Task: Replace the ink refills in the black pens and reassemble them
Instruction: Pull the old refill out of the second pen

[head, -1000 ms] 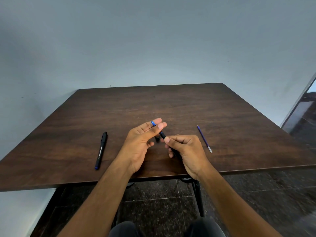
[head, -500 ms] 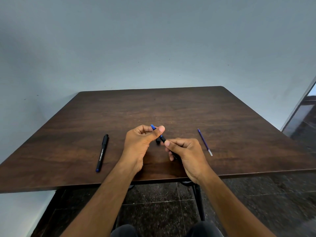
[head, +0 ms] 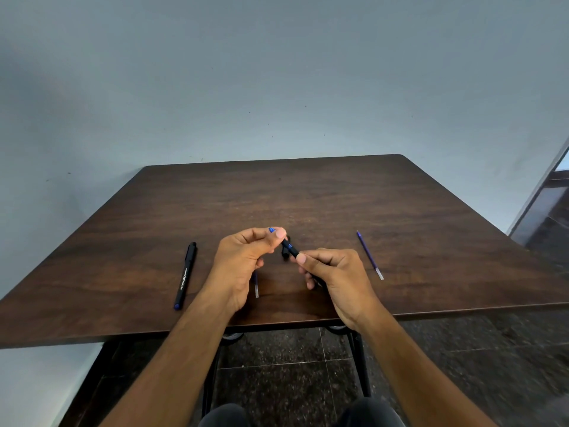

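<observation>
Both hands hold one black pen barrel above the table's near middle. My right hand grips its lower part. My left hand pinches its upper end, where a blue end piece shows above the fingertips. A small black part lies on the table just behind the barrel. A thin refill lies under my left hand, mostly hidden. A second blue refill lies to the right. A capped black pen lies to the left.
The dark wooden table stands against a pale wall, with its near edge just below my wrists. Dark tiled floor and the table's black legs show underneath. A doorway edge is at the far right.
My left hand's fingers have curled from spread to closed around the pen's blue end. The camera has tilted, so the table sits lower in view. A refill now shows under my left hand.
</observation>
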A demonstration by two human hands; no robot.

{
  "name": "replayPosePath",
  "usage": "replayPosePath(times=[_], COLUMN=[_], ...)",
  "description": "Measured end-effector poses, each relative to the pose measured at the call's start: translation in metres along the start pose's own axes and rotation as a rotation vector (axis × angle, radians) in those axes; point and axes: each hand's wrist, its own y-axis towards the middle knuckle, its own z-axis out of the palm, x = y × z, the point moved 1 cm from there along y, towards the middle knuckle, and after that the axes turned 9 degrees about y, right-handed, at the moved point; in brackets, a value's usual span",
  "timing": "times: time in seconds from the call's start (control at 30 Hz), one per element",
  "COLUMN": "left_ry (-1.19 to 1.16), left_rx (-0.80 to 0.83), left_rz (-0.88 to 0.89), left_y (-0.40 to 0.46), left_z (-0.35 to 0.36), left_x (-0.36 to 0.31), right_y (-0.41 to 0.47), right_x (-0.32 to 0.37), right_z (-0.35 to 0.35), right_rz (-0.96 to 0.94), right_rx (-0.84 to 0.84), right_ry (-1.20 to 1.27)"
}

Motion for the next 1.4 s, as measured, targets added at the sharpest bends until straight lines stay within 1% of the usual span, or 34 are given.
replayPosePath(times=[0.1, 0.33, 0.57, 0.8, 1.2, 1.27, 1.4], left_ry=[-0.026, 0.032, 0.009, 0.038, -0.143, -0.089, 0.317], left_rx=[-0.050, -0.049, -0.121, -0.142, -0.298, -0.281, -0.118], left_rz=[-0.014, 0.006, 0.018, 0.027, 0.049, 0.025, -0.027], left_y=[0.004, 0.006, 0.010, 0.011, 0.019, 0.020, 0.015], left_z=[0.002, 0.004, 0.001, 0.001, -0.013, -0.018, -0.017], left_x=[0.000, -0.002, -0.005, -0.007, -0.016, -0.016, -0.012], right_y=[0.000, -0.001, 0.000, -0.002, -0.001, 0.000, 0.001], right_x=[0.001, 0.000, 0.000, 0.003, 0.002, 0.002, 0.001], right_z=[0.000, 0.000, 0.000, 0.002, 0.001, 0.001, 0.000], right_rz=[-0.004, -0.004, -0.008, -0.002, -0.009, -0.006, -0.010], right_rx=[0.002, 0.017, 0.018, 0.030, -0.014, -0.029, -0.050], right_ry=[-0.006, 0.036, 0.038, 0.046, 0.112, 0.153, 0.189])
